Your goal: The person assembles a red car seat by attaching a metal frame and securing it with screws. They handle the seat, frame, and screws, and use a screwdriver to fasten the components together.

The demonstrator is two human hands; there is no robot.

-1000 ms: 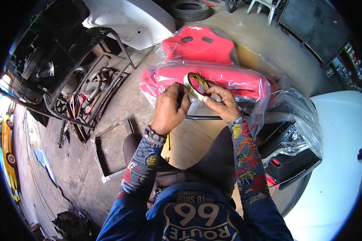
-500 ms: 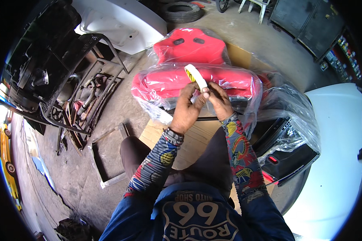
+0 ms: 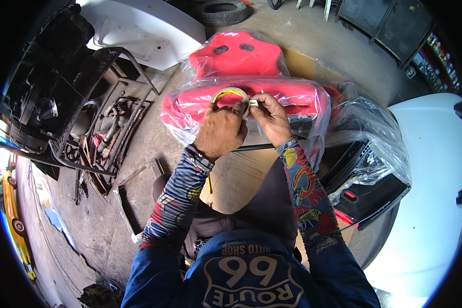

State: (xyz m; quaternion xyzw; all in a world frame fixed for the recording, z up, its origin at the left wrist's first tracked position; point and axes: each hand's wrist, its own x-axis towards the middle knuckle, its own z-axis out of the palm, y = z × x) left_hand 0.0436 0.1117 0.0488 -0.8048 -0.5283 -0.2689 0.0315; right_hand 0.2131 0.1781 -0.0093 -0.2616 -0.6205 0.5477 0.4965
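Observation:
A roll of whitish tape [image 3: 226, 93] with a yellow inner core is gripped by my left hand [image 3: 219, 131], whose fingers wrap round its near side. My right hand [image 3: 273, 119] pinches the short loose end of the tape [image 3: 253, 103] between thumb and fingertips, just right of the roll. Both hands are over a red seat [image 3: 234, 55] and a long red padded piece [image 3: 297, 93], both covered in clear plastic film [image 3: 321, 149].
Flattened cardboard [image 3: 236, 179] lies below my hands. A black metal rack [image 3: 131, 77] with scrap parts stands left. Behind are a white panel [image 3: 138, 31] and a tyre [image 3: 222, 13]. A large pale panel [image 3: 431, 179] and black trim [image 3: 369, 200] are at right.
The tape roll has turned from edge-on to showing its ring and moved slightly left with my left hand. My right hand has moved slightly apart from the left, pinching the tape's end.

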